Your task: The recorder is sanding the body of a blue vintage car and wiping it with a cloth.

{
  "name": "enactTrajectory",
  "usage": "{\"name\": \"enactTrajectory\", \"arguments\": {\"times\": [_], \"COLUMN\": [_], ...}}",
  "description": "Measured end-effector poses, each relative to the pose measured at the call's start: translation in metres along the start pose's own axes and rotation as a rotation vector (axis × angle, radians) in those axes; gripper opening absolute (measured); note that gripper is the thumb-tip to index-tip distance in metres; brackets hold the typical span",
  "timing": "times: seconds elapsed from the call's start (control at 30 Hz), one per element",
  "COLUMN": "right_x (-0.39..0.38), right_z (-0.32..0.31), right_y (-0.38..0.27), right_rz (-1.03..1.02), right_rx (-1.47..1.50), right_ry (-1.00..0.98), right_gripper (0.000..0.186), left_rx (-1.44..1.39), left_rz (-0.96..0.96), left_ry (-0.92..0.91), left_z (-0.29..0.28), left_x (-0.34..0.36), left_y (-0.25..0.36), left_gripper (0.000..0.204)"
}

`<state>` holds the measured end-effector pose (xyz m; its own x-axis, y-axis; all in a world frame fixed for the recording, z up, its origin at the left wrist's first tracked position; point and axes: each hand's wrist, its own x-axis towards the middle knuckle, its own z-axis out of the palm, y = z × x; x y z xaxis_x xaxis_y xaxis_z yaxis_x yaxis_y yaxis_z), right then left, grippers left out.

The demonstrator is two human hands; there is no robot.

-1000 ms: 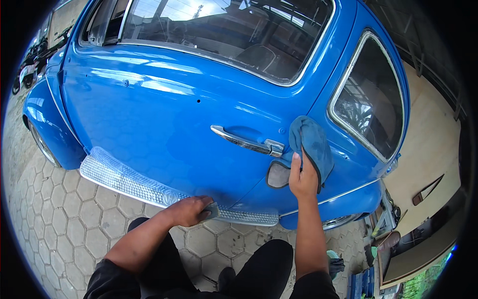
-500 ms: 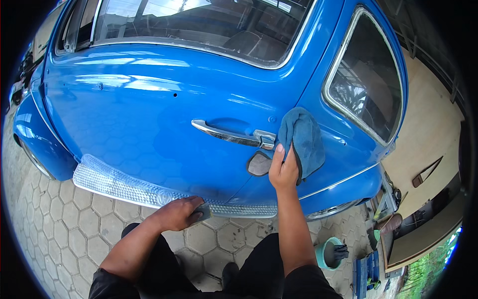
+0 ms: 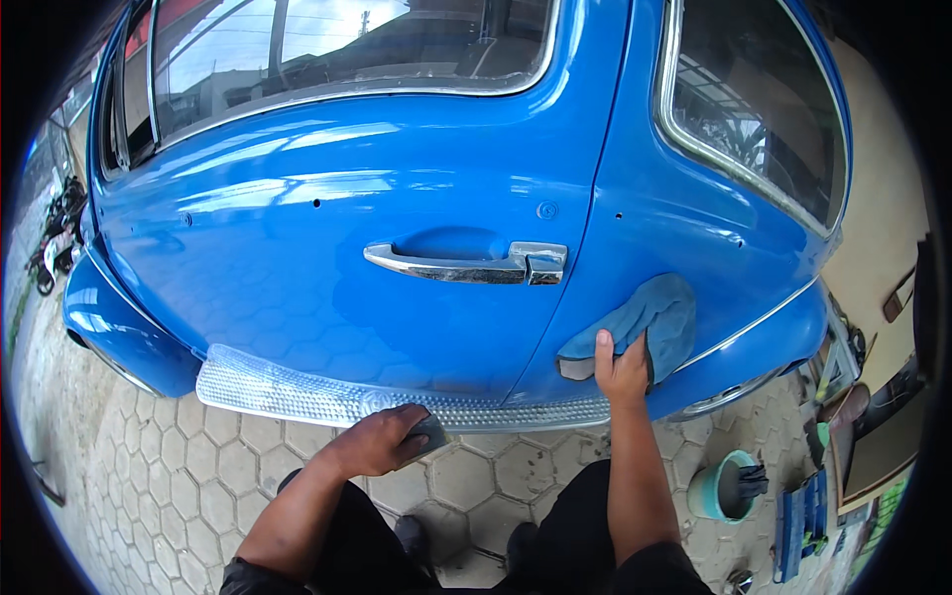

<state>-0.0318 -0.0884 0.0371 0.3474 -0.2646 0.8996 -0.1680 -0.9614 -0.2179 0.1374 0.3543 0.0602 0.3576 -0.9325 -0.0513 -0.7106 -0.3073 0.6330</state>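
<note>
One dark-edged blue fabric cloth [image 3: 662, 309] lies against one glossy blue metal car body [image 3: 446, 332], spread beyond the right hand [image 3: 624, 375] clutching its near edge, while one small grey block (material unclear) [image 3: 430, 434] juts rightward from the left hand [image 3: 380, 442] gripping it.

The curved metal car body [image 3: 446, 198] is painted blue; the soft grey-blue fabric cloth [image 3: 664, 312] is dark-edged; the grey block paving [image 3: 526, 471] is patterned with hexagons.

Cloth [image 3: 666, 312] — lower (clear of handle [image 3: 446, 268])
</note>
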Motion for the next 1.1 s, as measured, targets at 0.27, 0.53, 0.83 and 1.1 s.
{"name": "enactTrajectory", "arguments": {"times": [0.27, 0.53, 0.83, 1.1], "right_x": [0.005, 0.009, 0.014, 0.016], "right_z": [0.008, -0.002, -0.010, -0.017], "right_y": [-0.001, 0.000, 0.001, -0.002], "right_rz": [-0.091, -0.151, -0.174, -0.159], "right_rx": [0.162, 0.211, 0.247, 0.260], "right_ry": [0.132, 0.108, 0.053, 0.023], "right_gripper": [0.077, 0.074, 0.075, 0.074], "left_rx": [0.002, -0.010, 0.026, 0.017], "left_rz": [-0.022, -0.056, -0.090, -0.076], "left_ry": [-0.112, -0.140, -0.184, -0.198], "left_z": [-0.003, -0.007, -0.004, -0.002], "left_x": [0.002, 0.006, 0.018, 0.022], "left_y": [0.005, 0.017, 0.024, 0.025], "left_gripper": [0.043, 0.038, 0.041, 0.043]}}
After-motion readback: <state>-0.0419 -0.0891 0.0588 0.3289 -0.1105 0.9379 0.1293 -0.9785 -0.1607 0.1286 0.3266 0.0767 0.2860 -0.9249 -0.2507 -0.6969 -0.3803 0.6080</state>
